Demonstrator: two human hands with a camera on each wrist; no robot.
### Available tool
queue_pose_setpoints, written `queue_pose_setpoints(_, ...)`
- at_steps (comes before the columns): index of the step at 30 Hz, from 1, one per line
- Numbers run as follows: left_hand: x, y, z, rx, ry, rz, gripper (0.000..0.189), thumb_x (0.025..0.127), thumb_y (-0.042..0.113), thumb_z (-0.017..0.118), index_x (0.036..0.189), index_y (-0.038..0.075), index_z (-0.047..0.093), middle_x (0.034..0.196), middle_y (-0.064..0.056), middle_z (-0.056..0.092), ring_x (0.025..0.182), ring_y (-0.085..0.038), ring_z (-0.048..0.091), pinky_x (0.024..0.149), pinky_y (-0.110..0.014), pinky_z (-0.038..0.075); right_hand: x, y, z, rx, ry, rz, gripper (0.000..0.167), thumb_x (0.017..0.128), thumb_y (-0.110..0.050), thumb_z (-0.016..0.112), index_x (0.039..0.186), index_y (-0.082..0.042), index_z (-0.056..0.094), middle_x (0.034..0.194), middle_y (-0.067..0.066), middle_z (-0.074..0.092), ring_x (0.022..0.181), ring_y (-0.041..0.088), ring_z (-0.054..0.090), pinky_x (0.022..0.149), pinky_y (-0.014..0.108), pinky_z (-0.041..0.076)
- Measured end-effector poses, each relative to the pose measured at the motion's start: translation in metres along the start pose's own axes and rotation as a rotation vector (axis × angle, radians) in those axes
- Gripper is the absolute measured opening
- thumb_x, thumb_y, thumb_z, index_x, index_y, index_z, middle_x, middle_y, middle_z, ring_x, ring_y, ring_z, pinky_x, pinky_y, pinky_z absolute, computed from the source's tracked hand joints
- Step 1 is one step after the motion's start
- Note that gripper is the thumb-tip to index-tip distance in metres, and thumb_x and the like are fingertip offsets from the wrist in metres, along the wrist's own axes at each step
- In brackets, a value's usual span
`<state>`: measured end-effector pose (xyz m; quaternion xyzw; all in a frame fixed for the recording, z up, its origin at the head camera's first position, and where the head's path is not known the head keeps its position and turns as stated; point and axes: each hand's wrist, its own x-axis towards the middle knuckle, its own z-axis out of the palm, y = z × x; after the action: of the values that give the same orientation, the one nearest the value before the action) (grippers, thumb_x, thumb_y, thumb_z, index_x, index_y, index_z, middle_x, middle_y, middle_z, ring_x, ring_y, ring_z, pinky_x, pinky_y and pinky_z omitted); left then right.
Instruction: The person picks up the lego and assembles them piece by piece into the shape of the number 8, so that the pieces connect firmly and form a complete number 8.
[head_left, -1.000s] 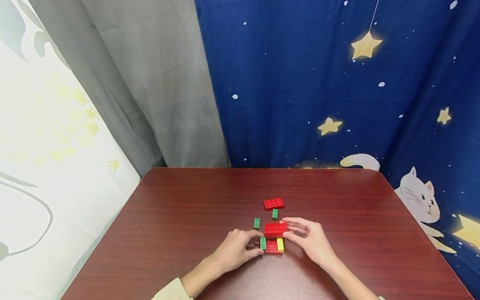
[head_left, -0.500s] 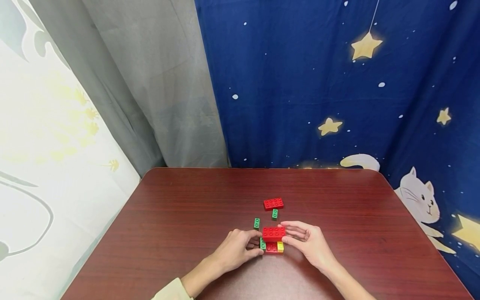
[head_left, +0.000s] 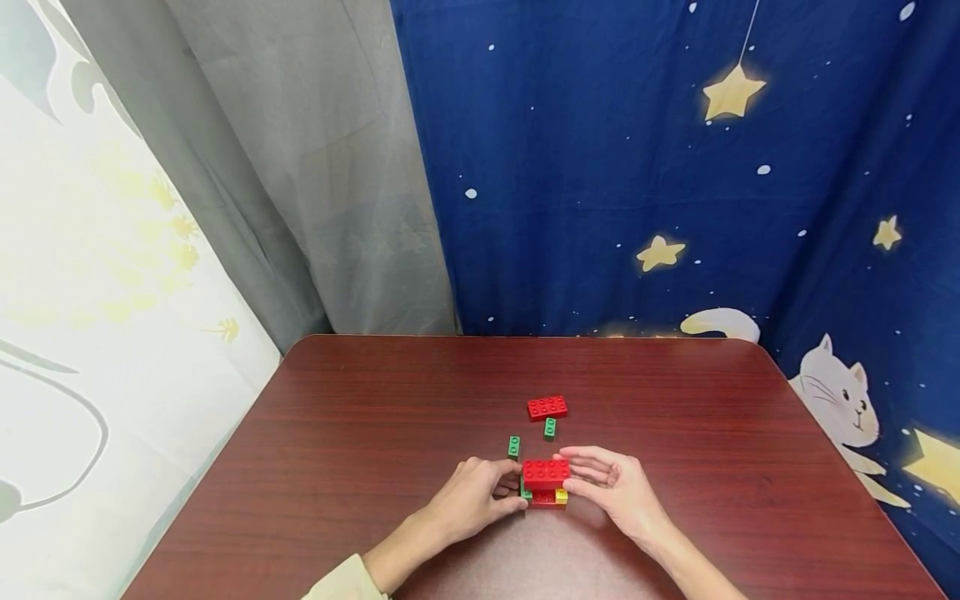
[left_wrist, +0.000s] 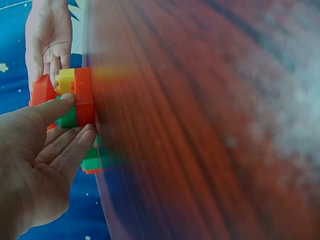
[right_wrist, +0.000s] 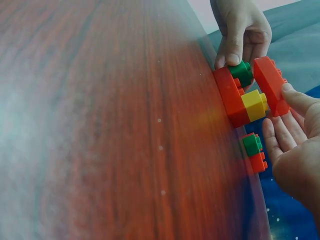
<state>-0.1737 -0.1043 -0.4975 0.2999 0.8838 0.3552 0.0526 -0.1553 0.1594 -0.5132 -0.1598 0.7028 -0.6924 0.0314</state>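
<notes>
An upper red brick (head_left: pixel 546 475) is pinched between the thumb and fingers of the right hand (head_left: pixel 617 492), by its right end, and is held studs up over a small assembly on the counter (head_left: pixel 375 417). The assembly is formed by a lower red brick (right_wrist: pixel 231 97), on which an attached green brick (right_wrist: pixel 242 75) is seated at the left end and a yellow brick (right_wrist: pixel 254 105) at the right, with red studs left bare between them. In the right wrist view a narrow gap is seen between the upper red brick and the attached green brick; whether the yellow brick is touched cannot be told. The left end of the assembly is gripped by the left hand (head_left: pixel 472 498), the thumb being laid against the attached green brick. Beyond the hands, a loose red brick (head_left: pixel 547 407) is placed farthest back, with a small green brick (head_left: pixel 551 429) just in front of it; another green brick (head_left: pixel 513 447) is set nearer the left hand. The counter is backed by a blue curtain (head_left: pixel 570 167) printed with stars and by a grey curtain (head_left: pixel 300 167)
</notes>
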Motion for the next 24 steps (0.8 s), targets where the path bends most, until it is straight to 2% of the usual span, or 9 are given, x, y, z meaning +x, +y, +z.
queue_pose_setpoints(10,0.0002,0.0003,-0.0006,0.021,0.0,0.003,0.033,0.09,0.018,0.089,0.117,0.006,0.077,0.1,0.005,0.079,0.086,0.005,0.07,0.075,-0.012,0.055,-0.0008,0.0056,0.0017,0.054,-0.042,-0.043,0.042,0.092,0.006,0.078,0.131,0.015,0.064,0.13,0.032,0.067,0.116,0.017,0.072,0.094,0.033,0.059)
queue_pose_setpoints(24,0.0002,0.0009,-0.0012,0.014,0.0,0.004,0.033,0.09,0.018,0.088,0.118,0.007,0.077,0.1,0.006,0.079,0.087,0.004,0.071,0.075,-0.011,0.055,-0.0032,0.0088,0.0034,0.025,-0.033,-0.05,0.043,0.091,0.006,0.079,0.131,0.014,0.065,0.128,0.03,0.069,0.114,0.018,0.073,0.095,0.029,0.059)
